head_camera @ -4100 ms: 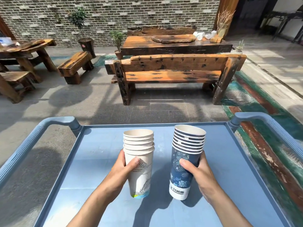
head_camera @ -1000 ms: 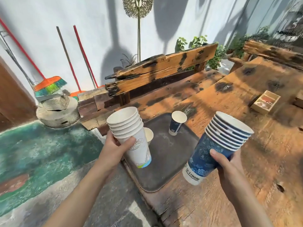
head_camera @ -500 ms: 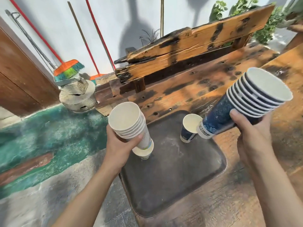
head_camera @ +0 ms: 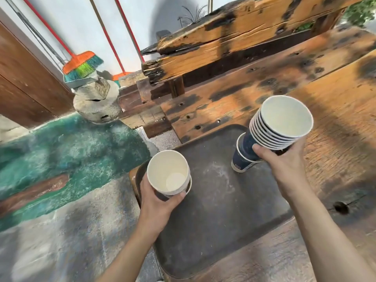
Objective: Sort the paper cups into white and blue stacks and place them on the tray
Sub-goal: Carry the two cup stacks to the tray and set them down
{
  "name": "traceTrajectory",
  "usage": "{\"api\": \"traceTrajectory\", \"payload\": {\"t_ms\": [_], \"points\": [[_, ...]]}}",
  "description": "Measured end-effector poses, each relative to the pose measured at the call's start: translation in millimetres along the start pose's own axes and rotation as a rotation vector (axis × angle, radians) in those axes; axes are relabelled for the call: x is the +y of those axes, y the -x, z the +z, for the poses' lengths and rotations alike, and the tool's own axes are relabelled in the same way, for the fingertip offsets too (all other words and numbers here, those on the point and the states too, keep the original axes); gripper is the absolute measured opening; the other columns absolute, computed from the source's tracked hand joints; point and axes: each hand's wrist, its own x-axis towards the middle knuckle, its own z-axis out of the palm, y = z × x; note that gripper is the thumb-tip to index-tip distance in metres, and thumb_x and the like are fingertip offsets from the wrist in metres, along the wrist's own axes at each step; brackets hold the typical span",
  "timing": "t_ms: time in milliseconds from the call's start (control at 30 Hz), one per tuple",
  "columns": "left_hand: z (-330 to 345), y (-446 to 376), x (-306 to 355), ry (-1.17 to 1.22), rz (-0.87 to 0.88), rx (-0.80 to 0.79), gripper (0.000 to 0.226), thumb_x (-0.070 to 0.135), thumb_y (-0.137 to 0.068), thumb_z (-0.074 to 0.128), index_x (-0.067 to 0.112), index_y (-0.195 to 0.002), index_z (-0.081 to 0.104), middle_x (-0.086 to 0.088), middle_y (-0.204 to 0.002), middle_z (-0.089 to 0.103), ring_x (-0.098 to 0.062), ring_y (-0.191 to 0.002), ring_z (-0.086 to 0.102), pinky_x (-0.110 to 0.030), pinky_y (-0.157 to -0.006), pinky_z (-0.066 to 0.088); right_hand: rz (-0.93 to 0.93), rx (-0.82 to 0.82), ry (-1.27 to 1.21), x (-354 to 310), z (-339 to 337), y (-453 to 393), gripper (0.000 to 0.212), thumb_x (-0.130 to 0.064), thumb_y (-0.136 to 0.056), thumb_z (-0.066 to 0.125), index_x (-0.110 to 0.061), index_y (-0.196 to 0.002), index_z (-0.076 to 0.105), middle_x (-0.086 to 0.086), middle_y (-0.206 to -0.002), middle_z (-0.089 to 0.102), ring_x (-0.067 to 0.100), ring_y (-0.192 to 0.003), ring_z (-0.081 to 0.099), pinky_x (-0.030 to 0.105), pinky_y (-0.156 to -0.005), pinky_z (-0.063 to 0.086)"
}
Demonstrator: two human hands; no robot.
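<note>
A dark brown tray [head_camera: 219, 210] lies on the wooden table. My left hand [head_camera: 158, 202] grips a stack of white paper cups [head_camera: 168, 174], seen from above at the tray's left edge; the stack sits inside a single white cup whose rim shows just beneath it. My right hand [head_camera: 284, 161] holds a tilted stack of several blue cups [head_camera: 280, 125], its bottom end pushed into a lone blue cup [head_camera: 241, 159] that stands at the tray's far right.
The scorched wooden table [head_camera: 335, 123] carries the tray, and a heavy bench backrest [head_camera: 234, 37] stands behind it. A broom [head_camera: 81, 68] and a stone stump [head_camera: 97, 100] are at the far left, by the wall. Green-painted floor lies below on the left.
Both stacks came down toward the tray. The white stack now sits in the single white cup, and the blue stack's base has entered the lone blue cup. My view tilted further down.
</note>
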Motion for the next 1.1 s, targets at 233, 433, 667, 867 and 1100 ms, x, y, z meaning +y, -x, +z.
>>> {"api": "traceTrajectory", "payload": {"t_ms": [233, 433, 667, 867, 1100], "points": [[10, 0, -22, -0.026, -0.076, -0.030, 0.093, 0.040, -0.052, 0.086, 0.054, -0.127, 0.033, 0.003, -0.140, 0.048, -0.009, -0.129, 0.045, -0.034, -0.111, 0.034, 0.090, -0.049, 0.073, 45, 7, -1, 0.090, -0.048, -0.050, 0.086, -0.071, -0.113, 0.027, -0.006, -0.142, 0.043, 0.015, -0.130, 0.044, 0.053, -0.107, 0.038], [11, -3, -38, -0.017, -0.118, -0.097, 0.101, 0.040, -0.051, 0.087, 0.021, -0.138, 0.039, 0.004, -0.134, 0.056, -0.007, -0.125, 0.051, -0.023, -0.105, 0.036, 0.116, -0.135, 0.055, 71, 0, 10, 0.110, -0.046, -0.048, 0.087, -0.029, -0.141, 0.029, -0.001, -0.141, 0.050, 0.013, -0.131, 0.046, 0.047, -0.111, 0.034], [15, -4, -47, -0.070, -0.135, -0.123, 0.101, 0.039, -0.049, 0.088, 0.014, -0.136, 0.043, -0.001, -0.132, 0.059, -0.012, -0.124, 0.053, -0.028, -0.108, 0.037, 0.109, -0.131, 0.066, 81, 6, 18, 0.093, 0.000, -0.061, 0.088, -0.004, -0.139, 0.037, 0.016, -0.134, 0.055, 0.023, -0.124, 0.055, 0.028, -0.098, 0.049], [22, -8, -48, -0.089, -0.110, -0.079, 0.094, 0.028, -0.054, 0.089, 0.015, -0.135, 0.043, 0.001, -0.129, 0.060, -0.007, -0.120, 0.054, -0.005, -0.095, 0.036, 0.080, -0.172, 0.178, 74, 16, 22, 0.095, -0.030, -0.053, 0.090, -0.011, -0.135, 0.045, 0.006, -0.131, 0.059, 0.016, -0.123, 0.054, 0.037, -0.107, 0.041], [27, -8, -51, -0.087, -0.093, -0.058, 0.096, 0.030, -0.054, 0.088, 0.017, -0.137, 0.041, 0.004, -0.128, 0.059, -0.002, -0.118, 0.054, 0.001, -0.088, 0.034, 0.143, -0.267, 0.174, 77, 39, 34, 0.098, -0.042, -0.053, 0.087, -0.027, -0.137, 0.040, -0.012, -0.129, 0.059, 0.006, -0.121, 0.052, 0.027, -0.099, 0.041]]}}
